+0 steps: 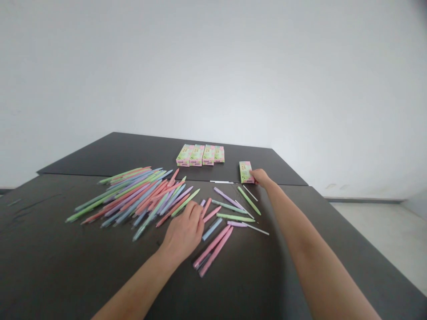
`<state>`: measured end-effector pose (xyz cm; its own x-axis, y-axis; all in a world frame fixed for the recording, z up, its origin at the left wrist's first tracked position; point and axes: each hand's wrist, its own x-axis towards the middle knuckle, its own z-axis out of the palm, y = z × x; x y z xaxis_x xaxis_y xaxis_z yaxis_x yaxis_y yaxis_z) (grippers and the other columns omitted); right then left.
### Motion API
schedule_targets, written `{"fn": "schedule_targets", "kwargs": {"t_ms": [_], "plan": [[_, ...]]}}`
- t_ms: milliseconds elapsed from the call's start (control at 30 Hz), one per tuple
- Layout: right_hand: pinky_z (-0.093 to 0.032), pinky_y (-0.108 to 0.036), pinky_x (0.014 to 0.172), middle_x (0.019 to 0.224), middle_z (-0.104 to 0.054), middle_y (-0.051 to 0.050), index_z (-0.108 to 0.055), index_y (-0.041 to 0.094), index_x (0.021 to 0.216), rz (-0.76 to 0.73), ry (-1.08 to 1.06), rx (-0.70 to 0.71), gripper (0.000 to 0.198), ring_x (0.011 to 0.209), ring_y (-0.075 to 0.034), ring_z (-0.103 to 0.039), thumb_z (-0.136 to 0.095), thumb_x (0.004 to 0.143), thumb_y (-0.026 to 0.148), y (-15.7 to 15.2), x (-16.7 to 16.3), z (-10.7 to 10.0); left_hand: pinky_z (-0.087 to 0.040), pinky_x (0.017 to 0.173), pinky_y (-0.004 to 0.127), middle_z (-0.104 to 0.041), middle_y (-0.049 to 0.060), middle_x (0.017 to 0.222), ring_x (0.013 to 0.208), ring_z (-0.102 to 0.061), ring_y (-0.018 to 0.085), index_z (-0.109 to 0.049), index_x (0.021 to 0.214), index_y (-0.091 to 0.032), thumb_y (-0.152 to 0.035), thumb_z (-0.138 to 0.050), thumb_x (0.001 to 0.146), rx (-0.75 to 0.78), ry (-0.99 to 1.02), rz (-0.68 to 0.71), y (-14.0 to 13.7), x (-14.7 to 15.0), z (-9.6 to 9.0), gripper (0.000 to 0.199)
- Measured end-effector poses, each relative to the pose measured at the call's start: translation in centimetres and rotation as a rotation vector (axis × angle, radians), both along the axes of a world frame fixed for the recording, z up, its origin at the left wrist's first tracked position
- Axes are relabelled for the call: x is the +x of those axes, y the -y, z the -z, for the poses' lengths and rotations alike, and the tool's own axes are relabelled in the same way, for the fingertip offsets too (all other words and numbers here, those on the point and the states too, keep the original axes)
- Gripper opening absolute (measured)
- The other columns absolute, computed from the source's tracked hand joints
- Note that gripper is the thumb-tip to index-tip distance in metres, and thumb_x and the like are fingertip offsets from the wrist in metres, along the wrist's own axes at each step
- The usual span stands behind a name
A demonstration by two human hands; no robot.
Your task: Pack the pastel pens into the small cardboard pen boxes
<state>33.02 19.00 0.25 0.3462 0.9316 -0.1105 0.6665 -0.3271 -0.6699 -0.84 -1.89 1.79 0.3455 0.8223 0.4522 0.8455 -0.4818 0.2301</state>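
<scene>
Five printed cartons (196, 155); at least four slim white pen refills (255, 228); dozens of pastel pens (133, 195), too heaped for an exact count.

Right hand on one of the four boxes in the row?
No, the right hand is at a lone box, set apart to the right of the row of four boxes.

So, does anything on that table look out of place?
Slim white sticks, probably pen refills, lie bare to the right of the big heap of pens, as if taken out. The short blue piece nearby may be a pen part too.
</scene>
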Motion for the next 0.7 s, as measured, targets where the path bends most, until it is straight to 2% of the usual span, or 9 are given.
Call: {"fn": "schedule_targets", "kwargs": {"t_ms": [200, 300, 400, 600, 700], "plan": [[-0.055, -0.039, 0.083, 0.114, -0.063, -0.009, -0.060, 0.014, 0.117, -0.059, 0.155, -0.172, 0.032, 0.096, -0.020, -0.064, -0.058, 0.094, 0.037, 0.1, -0.1, -0.9, -0.049, 0.063, 0.029, -0.055, 0.005, 0.094, 0.079, -0.061, 0.018, -0.051, 0.094, -0.019, -0.013, -0.038, 0.091, 0.017, -0.014, 0.016, 0.0, 0.1, 0.1, 0.015], [-0.055, -0.031, 0.074, 0.098, -0.069, -0.010, -0.067, 0.011, 0.106, -0.104, 0.224, -0.197, 0.030, 0.085, -0.018, -0.068, -0.053, 0.097, 0.036, 0.2, -0.3, -0.9, -0.049, 0.062, 0.028, -0.056, 0.005, 0.094, 0.078, -0.061, 0.018, -0.051, 0.092, -0.019, -0.013, -0.038, 0.091, 0.012, -0.036, 0.008, 0.0, 0.1, 0.0, 0.014], [-0.052, -0.027, 0.069, 0.092, -0.072, -0.011, -0.071, 0.009, 0.100, -0.155, 0.281, -0.203, 0.030, 0.081, -0.019, -0.069, -0.050, 0.097, 0.030, 0.4, -0.6, -0.9, -0.048, 0.060, 0.028, -0.056, 0.005, 0.094, 0.077, -0.061, 0.017, -0.051, 0.091, -0.019, -0.013, -0.037, 0.092, 0.004, -0.050, 0.003, -0.1, 0.1, -0.1, 0.015], [-0.055, -0.040, 0.084, 0.115, -0.063, -0.009, -0.059, 0.014, 0.118, -0.202, 0.365, -0.238, 0.032, 0.098, -0.020, -0.064, -0.058, 0.094, 0.036, 0.7, -1.7, -1.0, -0.047, 0.060, 0.028, -0.055, 0.005, 0.093, 0.077, -0.060, 0.017, -0.051, 0.091, -0.019, -0.013, -0.038, 0.092, 0.008, -0.047, 0.015, 0.0, 0.1, -0.1, 0.015], [-0.054, -0.041, 0.087, 0.121, -0.060, -0.010, -0.058, 0.014, 0.121, -0.203, 0.394, -0.220, 0.034, 0.103, -0.022, -0.062, -0.059, 0.094, 0.034, 1.0, -2.0, -1.3, -0.047, 0.059, 0.028, -0.055, 0.005, 0.093, 0.076, -0.059, 0.017, -0.051, 0.091, -0.019, -0.012, -0.037, 0.091, -0.002, -0.045, 0.015, 0.0, 0.0, -0.1, 0.015]]}}
